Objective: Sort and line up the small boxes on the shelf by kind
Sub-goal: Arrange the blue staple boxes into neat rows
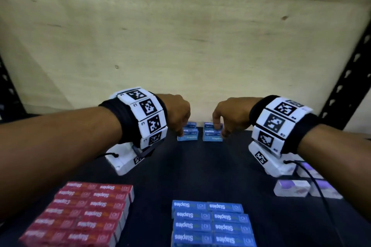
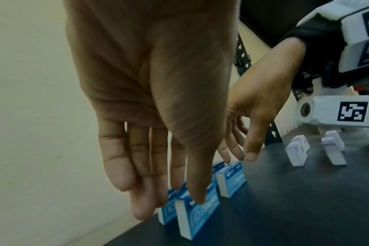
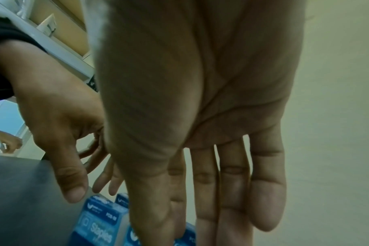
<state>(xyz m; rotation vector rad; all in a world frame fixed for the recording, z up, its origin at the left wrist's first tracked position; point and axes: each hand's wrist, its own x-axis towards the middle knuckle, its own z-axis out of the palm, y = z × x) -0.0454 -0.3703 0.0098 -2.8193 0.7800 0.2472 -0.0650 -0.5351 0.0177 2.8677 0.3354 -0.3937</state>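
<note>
While steadying boxes with straight fingers rather than a real grip, invites a topple. Keeps the left hand (image 1: 176,113) open and holding nothing: thumb tip on top of the front box of the left blue row (image 1: 187,133) right beneath it, fingers (image 2: 141,191) hanging down on the far side, toward the wall (image 1: 180,46). Keeps the right hand (image 1: 230,114) open too, fingertips on the right blue row (image 1: 212,134) under it, thumb just outside that row; cannot tell whether touching.

Probably squares both rows up on the shelf (image 1: 200,166), with a narrow gap between them, between the two hands. Risks, from an uneven press, skewing a row or knocking the upright boxes over like dominoes. Risks the same when lifting away, through a dragging fingertip.

Behind the right wrist, may sweep the pale boxes (image 1: 292,187) with the trailing cable (image 1: 313,180). Nearer the elbows, leaves the red block (image 1: 84,212) and the big blue block (image 1: 210,224) fairly safe.
</note>
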